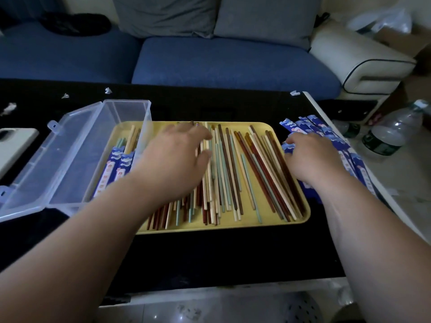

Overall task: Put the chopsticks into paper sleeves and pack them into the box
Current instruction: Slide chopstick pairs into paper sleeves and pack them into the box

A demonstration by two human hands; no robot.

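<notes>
Loose chopsticks (233, 173) lie in a rough lengthwise heap across the yellow tray (300, 217) on the dark table (233, 252). They are thin, straight sticks in cream, pale green, red-brown and dark brown, many overlapping or crossed. Judged light, rigid and smooth, they are likely to roll and slide against each other. A matched pair is best pinched near mid-length or at the thicker end and lifted clear of the heap. The left hand (172, 159) lies palm down over the heap, thumb and fingers spread and touching sticks, with no grip evident. The right hand (312, 159) rests on the stack of blue printed paper sleeves (310, 127) just beside the tray's right edge; whether it pinches one cannot be determined. The sleeves look thin, flimsy and easily creased. The clear box (70, 159) stands open at the left, with several sleeved pairs (116, 166) inside.
</notes>
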